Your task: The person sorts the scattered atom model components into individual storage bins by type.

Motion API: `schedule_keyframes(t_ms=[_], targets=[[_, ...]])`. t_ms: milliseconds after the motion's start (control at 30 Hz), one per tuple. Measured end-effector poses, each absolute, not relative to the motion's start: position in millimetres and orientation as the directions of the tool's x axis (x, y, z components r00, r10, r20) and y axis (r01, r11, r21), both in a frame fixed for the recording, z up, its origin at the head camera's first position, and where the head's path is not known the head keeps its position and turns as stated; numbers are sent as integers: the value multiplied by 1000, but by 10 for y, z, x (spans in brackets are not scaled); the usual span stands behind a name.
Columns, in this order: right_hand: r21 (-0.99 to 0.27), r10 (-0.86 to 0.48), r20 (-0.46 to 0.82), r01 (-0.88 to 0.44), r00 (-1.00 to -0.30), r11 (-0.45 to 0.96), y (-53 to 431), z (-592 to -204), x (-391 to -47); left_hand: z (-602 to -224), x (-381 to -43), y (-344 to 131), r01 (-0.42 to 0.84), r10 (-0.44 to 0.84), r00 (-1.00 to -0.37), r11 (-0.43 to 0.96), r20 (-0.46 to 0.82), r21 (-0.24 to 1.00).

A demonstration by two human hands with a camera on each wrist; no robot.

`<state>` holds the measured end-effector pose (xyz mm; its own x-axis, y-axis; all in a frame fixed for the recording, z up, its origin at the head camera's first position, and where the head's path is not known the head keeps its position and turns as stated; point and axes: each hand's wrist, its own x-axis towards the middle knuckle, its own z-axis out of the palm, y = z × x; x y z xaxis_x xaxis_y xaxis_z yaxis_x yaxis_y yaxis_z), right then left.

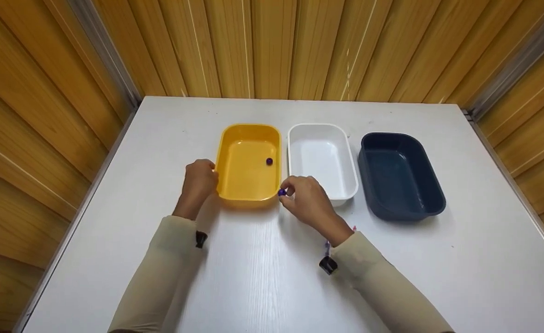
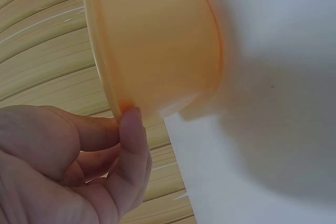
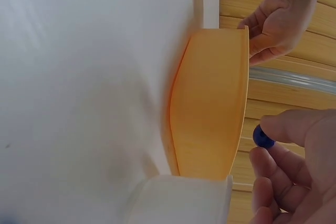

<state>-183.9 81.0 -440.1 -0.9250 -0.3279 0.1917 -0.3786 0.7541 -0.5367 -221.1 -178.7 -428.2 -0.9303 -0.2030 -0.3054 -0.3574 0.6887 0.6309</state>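
My left hand point(image 1: 200, 182) pinches the rim of a yellow rectangular tub point(image 1: 249, 196) at its left side; the left wrist view shows thumb and fingers on that rim. Between the thumb and fingers of my right hand point(image 1: 310, 199) is a small round purple-blue bead point(image 3: 263, 137), with what looks like a dark hole in it. This hand hovers by the tub's front right corner, partly over the white tub point(image 1: 324, 162). Another purple bead point(image 1: 269, 161) lies inside the yellow tub, toward its right wall.
To the right stands a dark blue tub point(image 1: 401, 175). Small purple pieces point(image 1: 327, 247) and a pink piece point(image 1: 354, 228) show beside my right wrist, partly hidden by it. Wood-patterned panels point(image 1: 272, 51) border the white table point(image 1: 253, 277) at the back and sides.
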Motion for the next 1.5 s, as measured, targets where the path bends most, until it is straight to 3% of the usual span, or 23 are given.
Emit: schedule_keyframes(t_ms=[267, 700, 1267, 1500], targets=[[-523, -350, 200, -401, -915, 752, 637, -4404, -1943, -4317, -2194, -1785, -257, -190, -966, 762, -175, 594], [-512, -359, 163, -390, -919, 766, 652, -4418, -1979, -4300, -2222, -1755, -327, -201, -942, 734, -270, 595], [-478, -337, 156, -369, -929, 797, 884, -4418, -1885, -4327, -2189, -1794, -243, -179, -970, 771, -167, 589], [-478, -319, 159, -356, -934, 803, 965, -4372, -1869, -4311, -2187, -1785, -277, -197, -960, 746, -198, 605]])
